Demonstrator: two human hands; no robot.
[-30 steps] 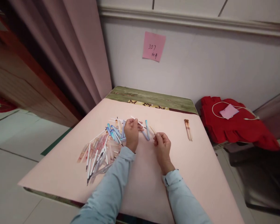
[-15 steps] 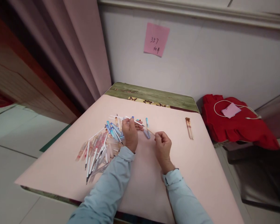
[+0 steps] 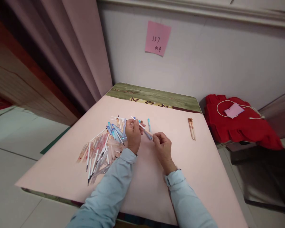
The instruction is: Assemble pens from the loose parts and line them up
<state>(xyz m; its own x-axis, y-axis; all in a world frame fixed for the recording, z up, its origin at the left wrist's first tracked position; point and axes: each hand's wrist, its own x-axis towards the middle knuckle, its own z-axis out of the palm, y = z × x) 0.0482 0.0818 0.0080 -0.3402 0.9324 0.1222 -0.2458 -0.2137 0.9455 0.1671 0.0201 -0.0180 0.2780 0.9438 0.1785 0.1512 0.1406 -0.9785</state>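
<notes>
My left hand [image 3: 133,136] pinches a white pen refill [image 3: 141,125], its dark tip pointing down to the right. My right hand [image 3: 163,146] is closed on the end of a slim tan pen barrel [image 3: 148,133]. The refill's tip is at the barrel's far end; whether it is inside I cannot tell. Just beyond the hands lies a bright blue pen piece [image 3: 149,124], with a greyish-blue piece [image 3: 147,135] partly behind the barrel. Left of my left hand spreads a pile of white refills [image 3: 94,163], clear pinkish barrels [image 3: 84,152] and blue pen pieces [image 3: 111,130].
Two tan pens with brown tops [image 3: 192,129] lie side by side at the right of the pink-covered table [image 3: 192,177]. A red cloth [image 3: 237,126] with a white cable and pink paper is beyond the right edge. A pink note [image 3: 158,38] hangs on the wall.
My right hand has moved left with the tan barrel, bringing it up to the refill's tip. The refill in my left hand now slants more steeply.
</notes>
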